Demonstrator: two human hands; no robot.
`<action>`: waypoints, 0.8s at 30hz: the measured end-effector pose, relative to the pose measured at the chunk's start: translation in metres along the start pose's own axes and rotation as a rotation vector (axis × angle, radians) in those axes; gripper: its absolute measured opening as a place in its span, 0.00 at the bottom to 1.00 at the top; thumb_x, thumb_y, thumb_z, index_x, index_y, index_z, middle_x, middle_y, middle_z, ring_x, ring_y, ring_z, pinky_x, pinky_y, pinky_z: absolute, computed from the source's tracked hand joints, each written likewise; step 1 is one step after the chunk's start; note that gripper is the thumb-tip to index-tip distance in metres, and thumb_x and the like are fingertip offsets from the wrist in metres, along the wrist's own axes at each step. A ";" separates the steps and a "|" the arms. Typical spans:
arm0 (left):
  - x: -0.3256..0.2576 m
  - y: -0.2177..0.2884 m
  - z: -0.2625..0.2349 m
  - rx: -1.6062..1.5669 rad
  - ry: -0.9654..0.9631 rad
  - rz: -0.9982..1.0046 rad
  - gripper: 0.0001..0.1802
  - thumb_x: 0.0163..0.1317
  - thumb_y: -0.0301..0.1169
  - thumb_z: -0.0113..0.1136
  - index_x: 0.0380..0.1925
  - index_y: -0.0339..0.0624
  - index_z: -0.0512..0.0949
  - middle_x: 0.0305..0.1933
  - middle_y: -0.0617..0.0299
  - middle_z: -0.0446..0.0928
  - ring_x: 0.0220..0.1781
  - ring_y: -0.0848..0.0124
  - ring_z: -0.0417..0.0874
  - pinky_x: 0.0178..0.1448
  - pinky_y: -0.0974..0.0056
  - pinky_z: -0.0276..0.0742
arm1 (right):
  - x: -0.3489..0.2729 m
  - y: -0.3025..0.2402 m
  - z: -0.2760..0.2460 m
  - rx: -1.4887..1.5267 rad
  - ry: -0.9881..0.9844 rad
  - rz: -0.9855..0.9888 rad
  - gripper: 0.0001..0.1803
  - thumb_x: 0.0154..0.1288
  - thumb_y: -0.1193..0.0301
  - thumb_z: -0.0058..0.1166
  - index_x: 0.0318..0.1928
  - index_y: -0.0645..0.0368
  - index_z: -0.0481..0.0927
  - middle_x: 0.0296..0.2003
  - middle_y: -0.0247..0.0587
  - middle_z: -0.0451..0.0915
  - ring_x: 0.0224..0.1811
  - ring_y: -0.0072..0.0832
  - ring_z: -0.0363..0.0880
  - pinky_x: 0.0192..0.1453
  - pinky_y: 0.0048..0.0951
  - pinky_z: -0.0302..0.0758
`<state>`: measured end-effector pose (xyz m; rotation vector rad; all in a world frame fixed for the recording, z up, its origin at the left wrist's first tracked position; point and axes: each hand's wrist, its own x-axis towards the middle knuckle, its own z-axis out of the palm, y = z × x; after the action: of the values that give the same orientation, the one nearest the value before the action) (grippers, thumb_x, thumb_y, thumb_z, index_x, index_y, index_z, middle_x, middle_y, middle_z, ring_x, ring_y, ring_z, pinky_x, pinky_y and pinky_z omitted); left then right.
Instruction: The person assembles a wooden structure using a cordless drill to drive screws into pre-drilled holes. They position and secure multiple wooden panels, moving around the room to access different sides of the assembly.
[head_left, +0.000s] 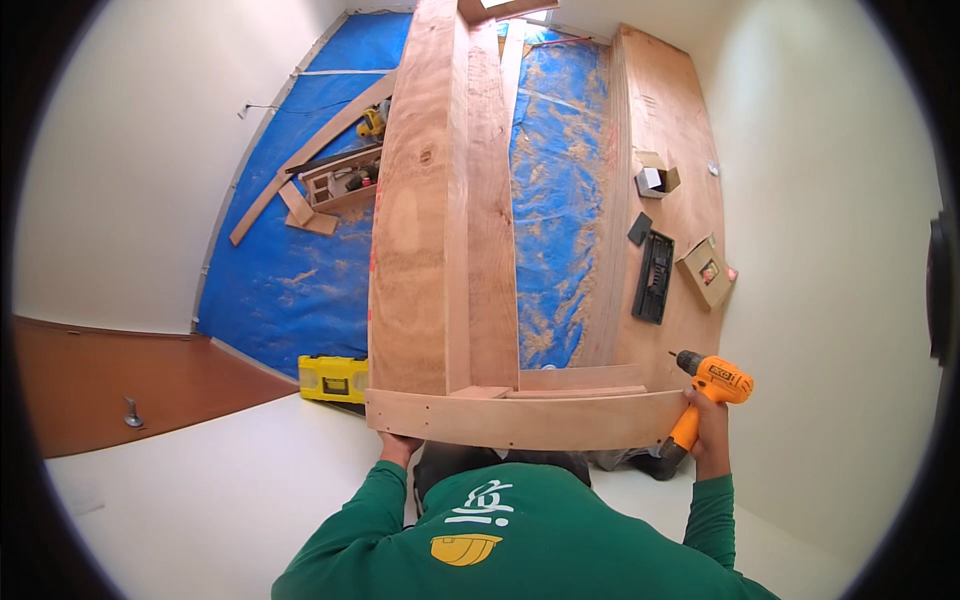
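Note:
An orange cordless drill (722, 380) is in my right hand (710, 425), its bit pointing up and left above the right end of a plywood strip (540, 420). That strip lies crosswise in front of my body, with several small dark screw spots along it. My left hand (400, 445) grips its lower edge near the left end; the fingers are mostly hidden by the wood. Away from me runs a long plywood assembly (415, 220), its near end meeting the strip. A narrow wood piece (580, 392) lies just behind the strip, right of the assembly.
A blue sheet (290, 280) strewn with sawdust covers the floor. At left are a yellow case (333, 378), a wooden tool tray (345, 180) and a yellow power tool (373, 124). Stacked plywood (675, 110) at right carries a black bit case (654, 277) and an open carton (706, 275).

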<state>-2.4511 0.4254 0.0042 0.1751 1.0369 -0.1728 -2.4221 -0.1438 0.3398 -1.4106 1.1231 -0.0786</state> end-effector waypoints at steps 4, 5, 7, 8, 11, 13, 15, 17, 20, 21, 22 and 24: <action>0.043 -0.031 -0.039 -0.025 0.006 -0.061 0.34 0.71 0.63 0.50 0.67 0.57 0.79 0.67 0.59 0.83 0.69 0.52 0.83 0.73 0.40 0.77 | -0.005 -0.008 0.018 -0.061 0.068 -0.071 0.23 0.65 0.79 0.65 0.60 0.61 0.76 0.48 0.36 0.79 0.49 0.30 0.83 0.57 0.34 0.83; 0.053 -0.043 -0.045 -0.029 0.001 -0.079 0.34 0.71 0.62 0.50 0.67 0.57 0.79 0.67 0.58 0.83 0.69 0.52 0.83 0.73 0.40 0.77 | -0.003 -0.006 0.021 -0.084 0.099 -0.154 0.24 0.64 0.79 0.65 0.60 0.61 0.76 0.49 0.37 0.79 0.50 0.31 0.82 0.57 0.34 0.83; 0.067 -0.064 -0.056 -0.040 0.003 -0.106 0.34 0.70 0.62 0.51 0.67 0.56 0.79 0.67 0.58 0.83 0.68 0.53 0.83 0.73 0.40 0.77 | -0.002 -0.004 0.023 -0.162 0.152 -0.277 0.26 0.63 0.81 0.64 0.62 0.61 0.75 0.51 0.38 0.78 0.52 0.31 0.82 0.59 0.35 0.82; 0.070 -0.073 -0.061 -0.039 0.005 -0.111 0.34 0.70 0.61 0.52 0.67 0.56 0.79 0.67 0.58 0.83 0.68 0.53 0.83 0.73 0.41 0.77 | -0.001 -0.004 0.022 -0.154 0.164 -0.278 0.26 0.63 0.81 0.64 0.62 0.61 0.75 0.52 0.39 0.78 0.52 0.32 0.81 0.60 0.36 0.81; 0.076 -0.087 -0.069 -0.009 0.013 -0.115 0.33 0.70 0.60 0.53 0.67 0.55 0.79 0.67 0.58 0.83 0.68 0.53 0.83 0.73 0.41 0.77 | 0.003 -0.001 0.021 -0.173 0.187 -0.285 0.26 0.62 0.81 0.64 0.61 0.61 0.75 0.51 0.39 0.78 0.52 0.32 0.81 0.59 0.37 0.81; 0.077 -0.094 -0.072 0.012 0.017 -0.106 0.33 0.69 0.59 0.53 0.67 0.55 0.79 0.67 0.58 0.83 0.68 0.53 0.83 0.73 0.42 0.78 | 0.009 -0.001 0.015 -0.163 0.193 -0.286 0.25 0.63 0.81 0.64 0.61 0.61 0.75 0.51 0.39 0.79 0.52 0.32 0.81 0.59 0.37 0.81; 0.076 -0.096 -0.073 0.046 0.030 -0.088 0.33 0.69 0.59 0.54 0.67 0.54 0.79 0.66 0.58 0.83 0.68 0.53 0.83 0.73 0.42 0.78 | 0.017 0.001 0.012 -0.161 0.196 -0.276 0.25 0.63 0.81 0.63 0.60 0.61 0.76 0.51 0.39 0.79 0.52 0.32 0.82 0.58 0.36 0.81; 0.075 -0.095 -0.070 0.101 0.048 -0.072 0.33 0.69 0.58 0.55 0.67 0.54 0.79 0.66 0.58 0.83 0.67 0.54 0.83 0.73 0.42 0.78 | 0.019 0.004 0.005 -0.166 0.196 -0.291 0.24 0.62 0.82 0.63 0.60 0.61 0.76 0.51 0.39 0.79 0.52 0.32 0.82 0.58 0.36 0.81; 0.073 -0.083 -0.060 0.189 0.066 -0.041 0.32 0.68 0.57 0.56 0.67 0.53 0.79 0.66 0.58 0.83 0.67 0.54 0.83 0.72 0.43 0.78 | 0.025 0.013 0.004 -0.104 0.234 -0.257 0.24 0.62 0.82 0.63 0.59 0.61 0.76 0.50 0.39 0.79 0.51 0.31 0.82 0.57 0.35 0.81; 0.074 -0.078 -0.056 0.215 0.066 -0.027 0.32 0.68 0.56 0.56 0.67 0.53 0.79 0.66 0.58 0.83 0.67 0.54 0.83 0.72 0.43 0.78 | 0.030 0.018 0.005 -0.075 0.234 -0.256 0.24 0.62 0.82 0.63 0.58 0.61 0.76 0.50 0.39 0.79 0.51 0.31 0.82 0.57 0.35 0.81; 0.073 -0.069 -0.052 0.242 0.070 -0.012 0.32 0.68 0.56 0.57 0.67 0.53 0.79 0.66 0.58 0.83 0.67 0.54 0.83 0.72 0.43 0.78 | 0.033 0.023 0.009 -0.065 0.233 -0.234 0.23 0.62 0.81 0.63 0.58 0.62 0.76 0.49 0.38 0.79 0.50 0.31 0.82 0.57 0.35 0.81; 0.078 -0.049 -0.043 0.298 0.071 0.009 0.32 0.68 0.55 0.57 0.67 0.52 0.79 0.66 0.58 0.83 0.67 0.54 0.83 0.72 0.44 0.78 | 0.037 0.042 0.022 -0.028 0.242 -0.203 0.23 0.61 0.81 0.64 0.57 0.62 0.76 0.47 0.38 0.79 0.49 0.31 0.82 0.56 0.35 0.81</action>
<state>-2.4594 0.3833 -0.0876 0.4583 1.0772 -0.3151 -2.4122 -0.1411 0.2805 -1.5675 1.1768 -0.3887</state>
